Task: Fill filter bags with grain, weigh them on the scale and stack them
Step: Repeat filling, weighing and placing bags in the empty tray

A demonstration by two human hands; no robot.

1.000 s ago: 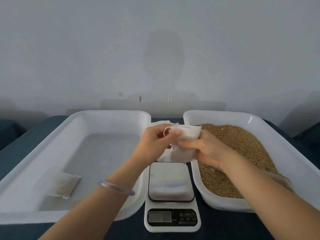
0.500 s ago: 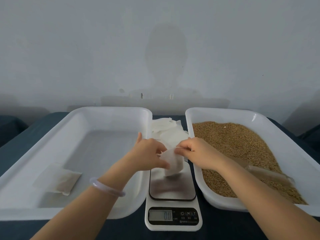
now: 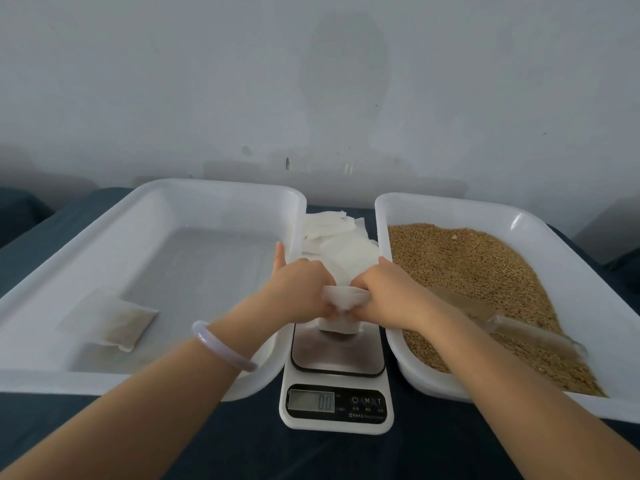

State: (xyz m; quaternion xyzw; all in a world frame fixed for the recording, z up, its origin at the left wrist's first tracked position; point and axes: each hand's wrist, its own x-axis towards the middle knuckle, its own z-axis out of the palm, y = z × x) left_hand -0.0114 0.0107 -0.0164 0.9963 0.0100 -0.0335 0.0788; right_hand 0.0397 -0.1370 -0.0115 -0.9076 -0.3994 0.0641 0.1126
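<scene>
One filled bag (image 3: 117, 320) is laid in the left tray (image 3: 221, 188), so a single round is judged done. An empty filter bag (image 3: 341, 301) is pinched at its mouth by the fingers of the left hand (image 3: 301, 292) and the right hand (image 3: 388, 292), just over the scale (image 3: 337, 358), which reads zero. Filling with grain (image 3: 467, 258), weighing and stacking are left; the scoop (image 3: 512, 327) lies in the right tray (image 3: 450, 206), and more empty bags (image 3: 339, 237) are piled behind the scale.

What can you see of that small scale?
The digital kitchen scale has a white plastic body, a shiny metal-looking platform and a dark panel; its display reads 0.0. It sits on dark cloth between a bag tray and a grain tray. A filter bag, held by the left hand and right hand, hangs at its platform; contact unclear.
</scene>
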